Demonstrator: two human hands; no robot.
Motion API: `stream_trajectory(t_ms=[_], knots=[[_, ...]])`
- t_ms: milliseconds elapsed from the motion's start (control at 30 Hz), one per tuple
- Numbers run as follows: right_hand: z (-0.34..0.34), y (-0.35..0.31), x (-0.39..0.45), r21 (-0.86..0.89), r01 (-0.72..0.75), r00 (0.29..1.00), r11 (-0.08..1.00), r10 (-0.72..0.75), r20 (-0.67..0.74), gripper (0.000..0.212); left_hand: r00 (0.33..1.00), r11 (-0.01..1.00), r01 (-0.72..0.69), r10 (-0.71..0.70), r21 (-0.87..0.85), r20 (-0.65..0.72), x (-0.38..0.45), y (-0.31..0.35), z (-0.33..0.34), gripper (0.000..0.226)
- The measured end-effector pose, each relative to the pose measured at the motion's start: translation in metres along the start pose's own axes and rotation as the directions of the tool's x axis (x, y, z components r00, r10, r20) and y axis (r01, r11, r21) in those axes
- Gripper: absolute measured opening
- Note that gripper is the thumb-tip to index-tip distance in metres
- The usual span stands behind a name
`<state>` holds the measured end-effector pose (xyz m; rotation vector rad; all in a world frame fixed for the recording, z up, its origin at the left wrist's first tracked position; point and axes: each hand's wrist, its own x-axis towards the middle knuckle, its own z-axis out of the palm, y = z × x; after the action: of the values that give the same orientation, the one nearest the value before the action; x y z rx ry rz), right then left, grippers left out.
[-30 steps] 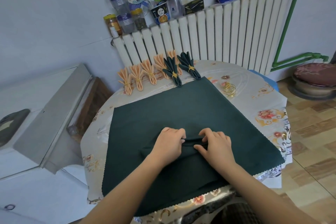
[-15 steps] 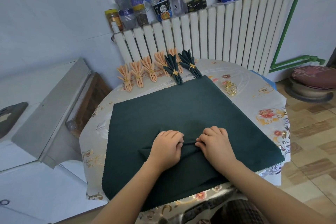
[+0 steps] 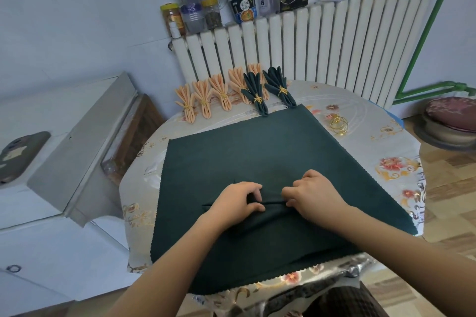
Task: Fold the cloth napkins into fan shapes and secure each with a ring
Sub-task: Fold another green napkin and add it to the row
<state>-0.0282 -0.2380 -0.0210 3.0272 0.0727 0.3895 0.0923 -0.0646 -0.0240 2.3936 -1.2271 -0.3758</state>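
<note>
Both hands pinch one raised pleat: the left hand (image 3: 238,202) and right hand (image 3: 315,195) curl thumbs and fingers around a ridge of the dark green napkin (image 3: 257,152), spread flat on the table (image 3: 386,141). Keep each pleat even and parallel, pressing creases firmly; spare gold rings (image 3: 339,124) wait near the far right corner

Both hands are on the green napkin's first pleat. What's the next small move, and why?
Probably press this pleat flat, then pinch up another just beyond it. The left hand and right hand grip only a short fold near the near edge of the napkin; most of it lies flat and unpleated. The spare rings wait until pleating finishes.
</note>
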Motion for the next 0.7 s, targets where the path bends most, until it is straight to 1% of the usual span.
stream_trajectory(t_ms=[33, 100, 133, 200, 267, 333, 400, 467, 533, 600, 700], knots=[[-0.006, 0.000, 0.004, 0.005, 0.031, 0.998, 0.999, -0.032, 0.046, 0.024, 0.999, 0.999, 0.008, -0.009, 0.039, 0.032, 0.004, 0.004, -0.004, 0.012], [-0.016, -0.002, 0.014, 0.005, 0.091, 0.981, 0.996, -0.091, 0.171, 0.007, 0.992, 0.992, 0.033, -0.048, 0.123, 0.119, 0.015, 0.014, -0.012, 0.016], [-0.020, -0.003, 0.019, 0.002, 0.105, 0.961, 0.995, -0.102, 0.256, 0.009, 0.983, 0.983, 0.043, -0.073, 0.177, 0.167, 0.021, 0.019, -0.016, 0.021], [-0.024, -0.005, 0.032, 0.035, 0.046, 0.912, 0.998, -0.057, 0.406, 0.012, 0.963, 0.959, 0.055, -0.125, 0.279, 0.239, 0.032, 0.031, -0.022, 0.028], [-0.025, -0.005, 0.044, 0.087, -0.061, 0.873, 0.994, 0.011, 0.487, 0.010, 0.939, 0.934, 0.064, -0.175, 0.351, 0.295, 0.042, 0.039, -0.025, 0.023], [-0.024, -0.003, 0.052, 0.156, -0.171, 0.822, 0.973, 0.054, 0.567, 0.007, 0.920, 0.922, 0.082, -0.216, 0.378, 0.328, 0.048, 0.042, -0.028, 0.021], [-0.022, 0.000, 0.056, 0.188, -0.220, 0.793, 0.957, 0.063, 0.606, 0.012, 0.909, 0.926, 0.107, -0.239, 0.362, 0.343, 0.051, 0.040, -0.028, 0.025], [-0.021, 0.002, 0.056, 0.188, -0.238, 0.780, 0.953, 0.072, 0.622, 0.008, 0.912, 0.925, 0.093, -0.227, 0.367, 0.341, 0.052, 0.039, -0.029, 0.038], [-0.018, 0.004, 0.054, 0.174, -0.271, 0.770, 0.947, 0.105, 0.629, 0.030, 0.907, 0.928, 0.099, -0.233, 0.359, 0.350, 0.052, 0.036, -0.030, 0.051], [-0.017, 0.005, 0.052, 0.165, -0.301, 0.760, 0.939, 0.132, 0.637, 0.043, 0.892, 0.934, 0.110, -0.244, 0.340, 0.381, 0.052, 0.035, -0.032, 0.054], [-0.014, 0.004, 0.049, 0.138, -0.277, 0.755, 0.951, 0.126, 0.644, 0.038, 0.875, 0.927, 0.078, -0.240, 0.367, 0.420, 0.052, 0.038, -0.033, 0.055]])
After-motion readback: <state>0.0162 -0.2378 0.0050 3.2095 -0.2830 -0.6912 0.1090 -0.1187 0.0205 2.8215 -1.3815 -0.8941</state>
